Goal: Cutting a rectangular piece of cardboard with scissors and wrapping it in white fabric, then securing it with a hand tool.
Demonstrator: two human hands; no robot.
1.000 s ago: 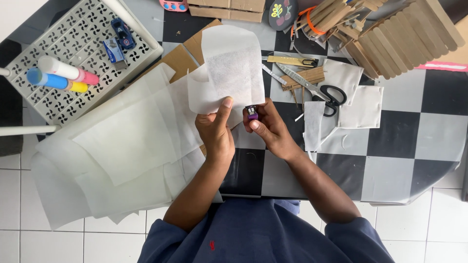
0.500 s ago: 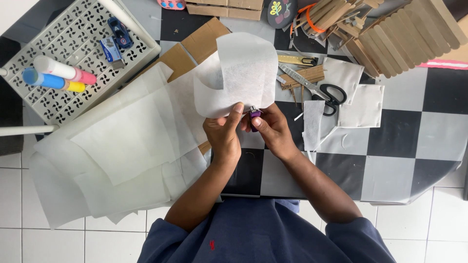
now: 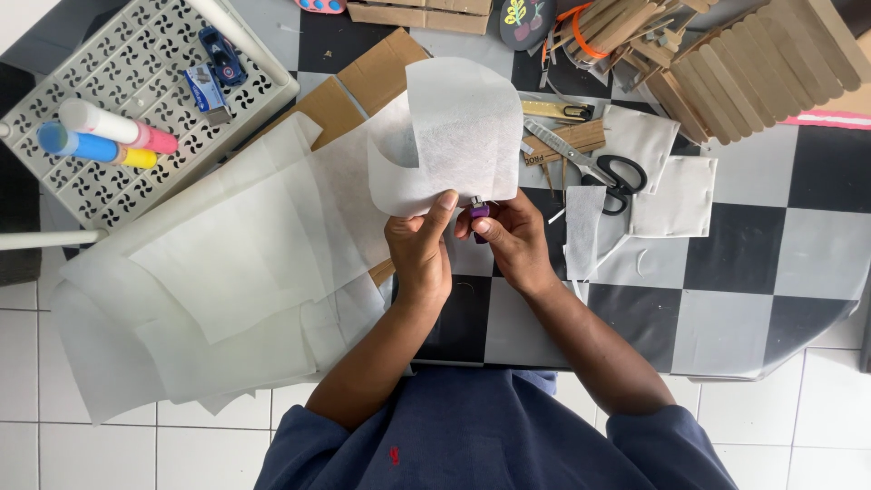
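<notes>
Head view: left hand pinches curled white sheet; right hand grips purple lighter; one scissors, three tubes nearby.

i count two hands at work, my left hand and right hand. one curled sheet of white paper is up between them, and one small purple lighter. one pair of black-handled scissors lies on the checkered table. on one white perforated tray i see two chunky markers and two small blue items. the loose white sheets at left overlap, so i cannot count them.
</notes>
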